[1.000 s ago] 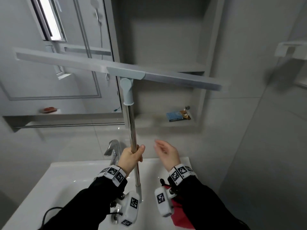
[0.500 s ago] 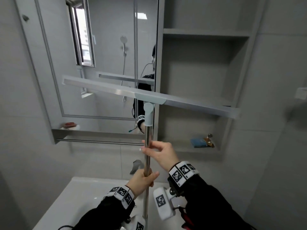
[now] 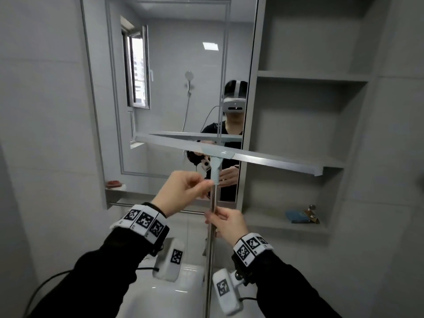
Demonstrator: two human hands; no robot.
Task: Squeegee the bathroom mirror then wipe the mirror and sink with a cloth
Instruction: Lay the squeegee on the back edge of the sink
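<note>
**Squeegee held at the mirror, two-handed**

Item: squeegee (image 3: pixel 229 154), with a long grey blade, a pale blue head and a metal pole (image 3: pixel 212 226). It was held upright before the mirror (image 3: pixel 174 65), the blade lying slantwise across the mirror's lower part; its left end was set against the glass and its right end reached out over the open shelves (image 3: pixel 314 79). Whether the whole blade edge touched the glass cannot be told.

Left hand (image 3: pixel 181 191): raised just under the pale blue head, its grip closed in a pinch at the top of the pole.

Right hand (image 3: pixel 229 222): lower down, its grip closed round the pole with curled fingers.

Both wrists were fitted with marker-printed bands, and dark sleeves were worn.

Sink (image 3: pixel 165 294): white, seen below the hands, with the pole passing in front of it.

Lower shelf, right end: a small blue packet (image 3: pixel 296 215) was kept there.
</note>
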